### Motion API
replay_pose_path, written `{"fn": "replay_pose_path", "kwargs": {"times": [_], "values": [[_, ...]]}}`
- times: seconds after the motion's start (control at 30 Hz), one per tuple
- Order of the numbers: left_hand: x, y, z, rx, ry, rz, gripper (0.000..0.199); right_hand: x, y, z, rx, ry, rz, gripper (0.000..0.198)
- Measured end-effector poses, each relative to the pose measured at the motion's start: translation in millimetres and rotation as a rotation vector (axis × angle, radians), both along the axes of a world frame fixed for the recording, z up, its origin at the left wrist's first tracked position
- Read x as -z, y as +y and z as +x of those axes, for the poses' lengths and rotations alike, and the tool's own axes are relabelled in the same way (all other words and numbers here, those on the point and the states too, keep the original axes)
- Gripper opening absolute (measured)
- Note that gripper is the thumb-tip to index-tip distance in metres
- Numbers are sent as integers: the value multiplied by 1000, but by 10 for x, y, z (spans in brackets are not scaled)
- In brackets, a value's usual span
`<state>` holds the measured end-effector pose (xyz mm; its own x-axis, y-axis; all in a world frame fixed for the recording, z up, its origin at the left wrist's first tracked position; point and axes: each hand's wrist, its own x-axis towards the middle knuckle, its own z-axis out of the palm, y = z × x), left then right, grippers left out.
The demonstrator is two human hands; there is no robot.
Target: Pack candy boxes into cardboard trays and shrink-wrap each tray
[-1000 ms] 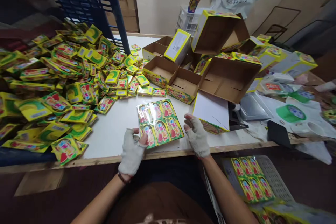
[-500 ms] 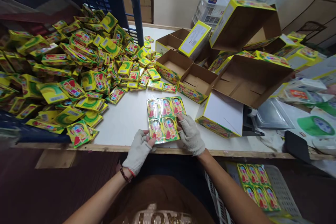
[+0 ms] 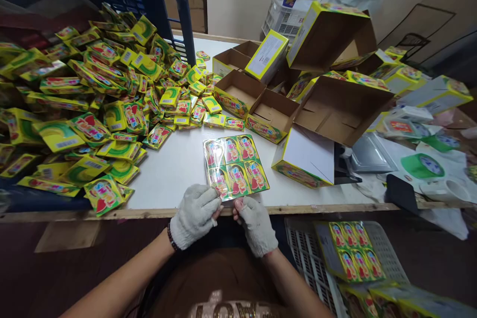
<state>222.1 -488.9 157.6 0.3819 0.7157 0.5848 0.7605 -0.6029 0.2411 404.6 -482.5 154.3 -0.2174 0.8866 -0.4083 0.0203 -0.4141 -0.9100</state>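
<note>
In the head view, the six-box pack (image 3: 238,165) lay at the table's (image 3: 175,169) near edge. The left hand (image 3: 196,214) curled at its near-left corner, the right hand (image 3: 257,226) just beside its near edge; hidden fingertips left either grasp uncertain. Loose boxes (image 3: 126,115) crowded left, open cartons (image 3: 275,113) far right. Near-right yellow packages (image 3: 428,303) were blurred, cut off.

1. Stretches across as a white, wood-edged table (image 3: 173,171).
2. Bears loose packets (image 3: 128,117) spilling from the left.
3. Carries a pack (image 3: 236,165) near the front edge.
4. Supports cartons (image 3: 312,154) behind, some piled on others.
5. Holds a clear tray (image 3: 372,153) farther right.
</note>
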Motion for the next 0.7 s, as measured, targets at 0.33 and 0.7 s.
{"fn": "replay_pose_path", "kwargs": {"times": [0.33, 0.7], "values": [[-121, 49, 98, 14, 187, -79, 23, 90, 14, -92, 97, 23, -73, 40], [105, 143, 329, -201, 87, 57, 15, 11, 95, 201, -206, -14, -245, 38]]}}
